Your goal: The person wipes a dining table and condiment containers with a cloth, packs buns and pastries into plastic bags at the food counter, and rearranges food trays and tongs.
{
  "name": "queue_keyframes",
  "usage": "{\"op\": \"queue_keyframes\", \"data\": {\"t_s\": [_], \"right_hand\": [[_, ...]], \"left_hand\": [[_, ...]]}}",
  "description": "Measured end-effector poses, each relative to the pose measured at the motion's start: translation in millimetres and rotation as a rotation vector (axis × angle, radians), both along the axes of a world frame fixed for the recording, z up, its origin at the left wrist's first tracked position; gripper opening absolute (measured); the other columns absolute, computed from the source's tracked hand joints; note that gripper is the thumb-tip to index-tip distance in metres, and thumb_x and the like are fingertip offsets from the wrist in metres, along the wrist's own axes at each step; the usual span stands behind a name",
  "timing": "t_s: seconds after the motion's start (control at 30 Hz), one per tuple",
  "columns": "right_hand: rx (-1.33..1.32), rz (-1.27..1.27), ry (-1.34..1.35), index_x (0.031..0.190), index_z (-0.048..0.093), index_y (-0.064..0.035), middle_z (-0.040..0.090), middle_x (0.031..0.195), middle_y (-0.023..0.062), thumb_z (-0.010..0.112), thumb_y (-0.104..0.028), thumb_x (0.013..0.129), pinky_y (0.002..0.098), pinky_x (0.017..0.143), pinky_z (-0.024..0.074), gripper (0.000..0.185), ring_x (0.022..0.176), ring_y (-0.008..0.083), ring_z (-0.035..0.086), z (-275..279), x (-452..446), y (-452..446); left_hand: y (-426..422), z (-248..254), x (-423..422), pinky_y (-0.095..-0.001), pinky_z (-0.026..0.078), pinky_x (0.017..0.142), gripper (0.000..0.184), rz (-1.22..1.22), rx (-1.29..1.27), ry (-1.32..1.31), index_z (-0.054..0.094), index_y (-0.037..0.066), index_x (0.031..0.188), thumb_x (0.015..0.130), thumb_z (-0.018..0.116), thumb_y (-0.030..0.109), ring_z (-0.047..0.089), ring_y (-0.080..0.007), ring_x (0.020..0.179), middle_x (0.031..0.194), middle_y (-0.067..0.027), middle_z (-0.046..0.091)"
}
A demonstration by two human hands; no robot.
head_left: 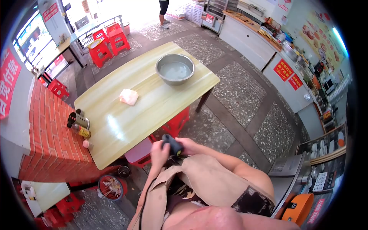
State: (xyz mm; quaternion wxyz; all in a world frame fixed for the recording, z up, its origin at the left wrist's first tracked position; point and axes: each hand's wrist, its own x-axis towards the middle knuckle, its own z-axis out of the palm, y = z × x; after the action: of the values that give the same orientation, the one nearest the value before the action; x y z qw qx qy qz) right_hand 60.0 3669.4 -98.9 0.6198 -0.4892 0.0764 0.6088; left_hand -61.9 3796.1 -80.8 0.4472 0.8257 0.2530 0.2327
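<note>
Both of my hands meet in front of my apron, just off the table's near edge. My left hand (159, 153) is closed round one side of a dark object (173, 145) with a small yellow-green spot. My right hand (188, 145) grips its other side. I cannot make out what the object is. On the wood-patterned table (134, 76) a metal basin (175, 69) of cloudy water stands near the far right end. A crumpled pale pink cloth or tissue (129, 97) lies left of it.
Bottles and a metal holder (82, 121) stand at the table's left end by a brick partition (50, 134). Red stools (178, 122) are under the table. A waste bin (111, 188) sits below left. A person's legs (163, 13) show at the top.
</note>
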Motion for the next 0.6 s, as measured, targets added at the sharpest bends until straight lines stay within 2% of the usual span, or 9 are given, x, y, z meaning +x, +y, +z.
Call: {"op": "queue_keyframes", "data": {"t_s": [0.03,0.1,0.23,0.33,0.4,0.43,0.5,0.53,0.6], "right_hand": [[0.127,-0.012,0.165,0.095,0.062,-0.0104,0.064,0.089,0.0061,0.052,-0.031,0.091,0.0380,0.076,0.0482,0.024,0.082,0.0177,0.057,0,-4,7],[0.122,-0.108,0.039,0.090,0.063,-0.0082,0.064,0.087,0.0069,0.056,-0.027,0.089,0.0338,0.074,0.0484,0.020,0.075,0.0176,0.058,3,-7,9],[0.067,-0.320,-0.270,0.094,0.061,-0.0009,0.061,0.089,0.0073,0.053,-0.007,0.080,0.0304,0.074,0.0470,0.017,0.080,0.0174,0.058,-33,12,-22],[0.043,-0.368,-0.423,0.104,0.060,0.0034,0.063,0.097,0.0091,0.053,-0.007,0.080,0.0307,0.077,0.0479,0.027,0.085,0.0173,0.060,3,18,-34],[-0.158,-0.230,-0.921,0.097,0.062,0.0028,0.065,0.088,0.0074,0.056,-0.010,0.079,0.0312,0.072,0.0494,0.024,0.079,0.0156,0.061,32,23,-39],[-0.222,0.019,-1.162,0.108,0.060,0.0014,0.066,0.094,0.0086,0.057,-0.012,0.078,0.0300,0.073,0.0500,0.033,0.083,0.0136,0.061,56,28,-44],[0.011,0.293,-0.974,0.120,0.056,-0.0007,0.065,0.106,0.0100,0.062,-0.015,0.083,0.0295,0.080,0.0488,0.040,0.091,0.0140,0.059,70,40,-53],[0.065,0.378,-0.938,0.124,0.054,-0.0025,0.064,0.102,0.0074,0.064,-0.020,0.085,0.0279,0.077,0.0487,0.044,0.089,0.0118,0.059,45,48,-61],[0.147,0.495,-0.880,0.123,0.055,-0.0038,0.064,0.095,0.0045,0.063,-0.021,0.086,0.0262,0.073,0.0484,0.042,0.082,0.0095,0.058,49,69,-77]], "left_hand": [[-10,14,1,-0.0399,0.048,0.079,0.033,-0.223,-0.038,0.046,0.062,-0.001,0.104,0.078,0.064,0.020,0.059,-0.0342,0.091,0.098,-0.0204,0.060],[-20,11,-4,-0.0375,0.048,0.086,0.052,-0.427,-0.032,0.032,0.051,0.003,0.125,0.078,0.066,0.020,0.057,-0.0313,0.100,0.117,-0.0172,0.050],[9,14,-13,-0.0310,0.045,0.090,0.034,-0.863,-0.665,0.038,0.055,0.002,0.123,0.093,0.054,0.018,0.055,-0.0182,0.108,0.119,-0.0082,0.057],[6,-3,-4,-0.0307,0.047,0.085,0.035,-0.512,-1.309,0.032,0.055,0.005,0.123,0.095,0.050,0.026,0.061,-0.0162,0.095,0.109,-0.0073,0.064],[-12,-35,27,-0.0323,0.048,0.083,0.042,-0.143,-1.456,-0.027,0.055,0.006,0.120,0.095,0.045,0.038,0.061,-0.0194,0.093,0.107,-0.0081,0.064],[-22,-47,45,-0.0329,0.049,0.082,0.045,0.015,-1.508,-0.062,0.056,0.006,0.119,0.095,0.043,0.042,0.061,-0.0209,0.092,0.105,-0.0084,0.064],[-40,-50,75,-0.0312,0.046,0.081,0.048,-0.139,-1.805,-0.057,0.057,0.014,0.120,0.093,0.041,0.050,0.058,-0.0186,0.093,0.111,-0.0054,0.062],[-57,-59,98,-0.0250,0.045,0.061,0.037,-0.065,-1.847,-0.073,0.059,0.016,0.112,0.093,0.042,0.043,0.057,-0.0143,0.075,0.100,-0.0015,0.063],[-81,-65,133,-0.0239,0.041,0.055,0.031,-0.118,-1.839,-0.074,0.059,0.016,0.104,0.092,0.043,0.040,0.053,-0.0131,0.069,0.092,-0.0003,0.060]]}}
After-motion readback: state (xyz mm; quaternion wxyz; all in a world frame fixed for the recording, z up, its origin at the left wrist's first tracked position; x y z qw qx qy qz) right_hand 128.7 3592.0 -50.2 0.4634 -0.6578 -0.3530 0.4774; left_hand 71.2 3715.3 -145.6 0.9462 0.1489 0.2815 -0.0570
